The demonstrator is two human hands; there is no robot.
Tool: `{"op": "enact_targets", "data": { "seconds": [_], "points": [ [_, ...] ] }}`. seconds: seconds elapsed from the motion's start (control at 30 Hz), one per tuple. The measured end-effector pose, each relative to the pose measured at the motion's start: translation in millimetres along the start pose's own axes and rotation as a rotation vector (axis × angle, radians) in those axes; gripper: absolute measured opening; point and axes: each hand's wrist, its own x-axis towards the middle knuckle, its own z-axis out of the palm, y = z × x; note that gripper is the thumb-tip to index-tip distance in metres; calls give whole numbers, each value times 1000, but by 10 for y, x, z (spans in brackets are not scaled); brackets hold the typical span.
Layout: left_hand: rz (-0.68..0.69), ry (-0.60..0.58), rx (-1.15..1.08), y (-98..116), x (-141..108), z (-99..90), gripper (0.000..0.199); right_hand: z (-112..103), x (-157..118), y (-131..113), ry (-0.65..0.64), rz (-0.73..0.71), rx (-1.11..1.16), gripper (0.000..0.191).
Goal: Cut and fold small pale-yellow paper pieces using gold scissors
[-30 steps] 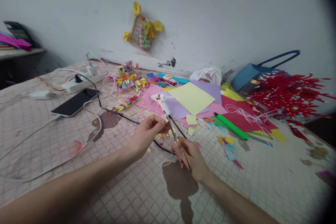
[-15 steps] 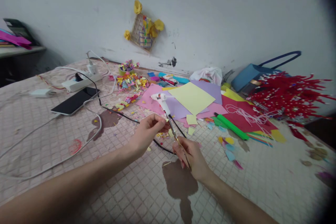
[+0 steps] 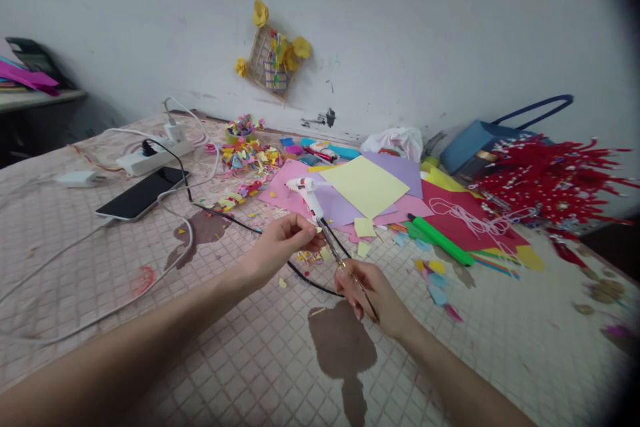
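Note:
My left hand (image 3: 287, 240) is closed in a pinch, with a small pale yellow scrap of paper (image 3: 319, 230) at its fingertips. Slim metal scissors (image 3: 333, 245), seen nearly edge-on, are gripped in my right hand (image 3: 367, 290). Their blades point up and away, with the tips close to the left fingertips. Just beyond the blades lies a white glue gun (image 3: 309, 195) on sheets of paper, its black cord (image 3: 313, 283) looping under my hands. A pale yellow sheet (image 3: 366, 187) lies on top of the purple and pink ones.
Colourful cut paper bits (image 3: 253, 157) are heaped at the back. To the left lie a phone (image 3: 143, 193) and a power strip (image 3: 155, 157) with trailing cables. On the right are a green marker (image 3: 443, 241), white string (image 3: 473, 220), red beaded strands (image 3: 555, 180) and a blue bag (image 3: 470, 143).
My right hand has shifted slightly right with the scissors, and their blades show more clearly. The left hand stays almost in place, still pinching the yellow scrap.

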Motion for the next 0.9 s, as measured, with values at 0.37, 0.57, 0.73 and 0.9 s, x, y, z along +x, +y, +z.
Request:
{"op": "enact_targets", "data": {
  "seconds": [0.37,0.57,0.73,0.9],
  "points": [
    [-9,-55,5,15,22,-48,19,-22,-25,6,7,24,-22,42],
    [-4,-60,7,24,21,-42,20,-36,-25,-2,1,19,-11,42],
    [-7,-58,3,24,23,-45,20,-42,-16,-3,-2,17,-26,41],
    [-21,-64,-1,31,26,-48,20,-49,-25,-6,-5,3,-24,40]
  ]
}}
